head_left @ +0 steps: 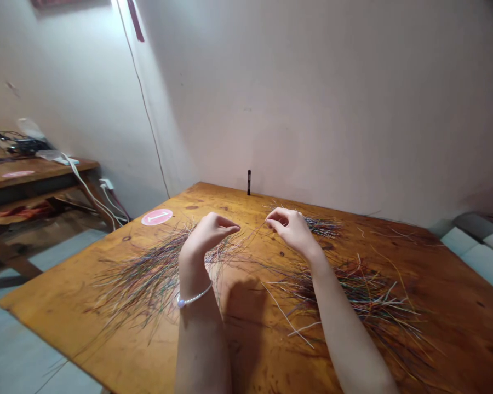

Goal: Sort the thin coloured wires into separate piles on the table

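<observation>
Left hand: raised over the table, wrist bent, fingers curled, thumb and forefinger nearly meeting; hold on any strand cannot be confirmed. Pearl-bead bracelet on that wrist. Below it, a loose heap of thin multicoloured wire strands lies on the wooden table. Right hand: same curled pose, hold likewise unconfirmed, just before a small bunch of strands, above a second heap of strands.
</observation>
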Motion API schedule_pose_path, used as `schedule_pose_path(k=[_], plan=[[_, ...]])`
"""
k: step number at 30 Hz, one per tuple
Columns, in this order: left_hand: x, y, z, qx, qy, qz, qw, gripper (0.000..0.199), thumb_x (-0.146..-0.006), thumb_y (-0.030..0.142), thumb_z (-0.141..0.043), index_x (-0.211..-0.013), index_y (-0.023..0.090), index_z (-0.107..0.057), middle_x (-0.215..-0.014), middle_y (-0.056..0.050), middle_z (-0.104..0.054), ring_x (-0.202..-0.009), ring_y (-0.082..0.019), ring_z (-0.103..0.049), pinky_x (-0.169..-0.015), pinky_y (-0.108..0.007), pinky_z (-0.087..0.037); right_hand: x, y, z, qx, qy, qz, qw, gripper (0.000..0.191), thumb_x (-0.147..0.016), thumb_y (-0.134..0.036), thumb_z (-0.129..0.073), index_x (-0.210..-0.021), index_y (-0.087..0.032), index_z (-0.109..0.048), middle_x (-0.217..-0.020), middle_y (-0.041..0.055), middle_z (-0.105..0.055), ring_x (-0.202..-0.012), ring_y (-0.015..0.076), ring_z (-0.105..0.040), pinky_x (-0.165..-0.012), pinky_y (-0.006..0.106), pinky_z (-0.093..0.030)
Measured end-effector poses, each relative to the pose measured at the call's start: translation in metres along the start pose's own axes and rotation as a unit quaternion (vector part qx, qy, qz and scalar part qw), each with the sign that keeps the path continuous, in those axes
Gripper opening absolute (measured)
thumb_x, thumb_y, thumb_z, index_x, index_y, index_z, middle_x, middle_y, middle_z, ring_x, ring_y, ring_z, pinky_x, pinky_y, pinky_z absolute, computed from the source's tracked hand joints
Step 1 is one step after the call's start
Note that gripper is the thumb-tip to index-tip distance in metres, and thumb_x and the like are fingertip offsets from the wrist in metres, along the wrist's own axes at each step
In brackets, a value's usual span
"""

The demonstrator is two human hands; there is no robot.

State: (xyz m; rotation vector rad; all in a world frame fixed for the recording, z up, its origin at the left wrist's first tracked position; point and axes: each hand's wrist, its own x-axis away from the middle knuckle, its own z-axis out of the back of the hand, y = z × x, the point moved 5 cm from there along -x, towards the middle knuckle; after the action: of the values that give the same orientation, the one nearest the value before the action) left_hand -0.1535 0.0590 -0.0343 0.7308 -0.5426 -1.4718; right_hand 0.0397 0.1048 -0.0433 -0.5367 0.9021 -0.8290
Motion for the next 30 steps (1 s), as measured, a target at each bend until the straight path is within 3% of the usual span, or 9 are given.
schedule_pose_path(k=[6,13,18,22,26,30], plan=[[0.006,0.035,-0.013,-0.01,-0.012,-0.083,0.996,0.028,-0.074,0.037,-0.063,-0.09,0.017,-0.076,-0.085,-0.008,-0.075,-0.076,-0.018,-0.064,-0.067,-0.029,-0.047,0.007,-0.022,0.012,-0.042,0.036,0.024,0.998,0.011,-0.083,-0.022,-0.055,-0.08,-0.017,-0.064,-0.07,0.001,-0.066,-0.062,0.011,-0.06,-0.059,0.022,-0.046],[0.015,0.071,-0.021,0.043,0.022,-0.197,0.979,0.025,-0.083,0.033,-0.056,-0.078,0.016,-0.073,-0.076,-0.004,-0.072,-0.073,-0.014,-0.063,-0.069,-0.027,-0.048,0.021,-0.053,0.03,-0.049,0.097,0.085,0.991,0.011,-0.084,-0.02,-0.055,-0.081,-0.019,-0.066,-0.075,0.0001,-0.068,-0.065,0.0101,-0.06,-0.061,0.023,-0.047],[0.022,0.085,-0.017,0.137,0.044,-0.215,0.966,0.018,-0.083,0.024,-0.055,-0.083,0.016,-0.071,-0.077,-0.003,-0.071,-0.074,-0.012,-0.065,-0.071,-0.024,-0.051,0.029,-0.068,0.04,-0.034,0.141,0.136,0.98,0.011,-0.085,-0.021,-0.057,-0.08,-0.02,-0.067,-0.077,-0.0005,-0.069,-0.067,0.0108,-0.06,-0.064,0.024,-0.048],[0.029,0.092,-0.01,0.141,0.08,-0.234,0.959,0.015,-0.082,0.022,-0.058,-0.079,0.017,-0.071,-0.072,-0.001,-0.071,-0.07,-0.012,-0.065,-0.069,-0.022,-0.051,0.034,-0.076,0.04,-0.054,0.155,0.156,0.974,0.011,-0.085,-0.021,-0.058,-0.082,-0.02,-0.068,-0.077,-0.0002,-0.069,-0.07,0.0111,-0.061,-0.065,0.024,-0.048],[0.035,0.091,-0.003,0.086,0.112,-0.227,0.964,0.014,-0.08,0.022,-0.06,-0.074,0.018,-0.072,-0.071,0.0,-0.072,-0.069,-0.012,-0.065,-0.066,-0.022,-0.05,0.035,-0.077,0.036,-0.055,0.155,0.132,0.977,0.011,-0.084,-0.022,-0.058,-0.079,-0.02,-0.068,-0.075,-0.0001,-0.069,-0.067,0.0112,-0.061,-0.065,0.025,-0.048],[0.036,0.085,0.003,0.015,0.129,-0.205,0.97,0.013,-0.076,0.023,-0.062,-0.071,0.02,-0.073,-0.071,0.001,-0.073,-0.068,-0.013,-0.064,-0.065,-0.024,-0.048,0.027,-0.065,0.023,-0.09,0.11,0.072,0.987,0.016,-0.084,-0.028,-0.058,-0.076,-0.018,-0.066,-0.068,0.0003,-0.067,-0.059,0.0103,-0.059,-0.057,0.024,-0.046]])
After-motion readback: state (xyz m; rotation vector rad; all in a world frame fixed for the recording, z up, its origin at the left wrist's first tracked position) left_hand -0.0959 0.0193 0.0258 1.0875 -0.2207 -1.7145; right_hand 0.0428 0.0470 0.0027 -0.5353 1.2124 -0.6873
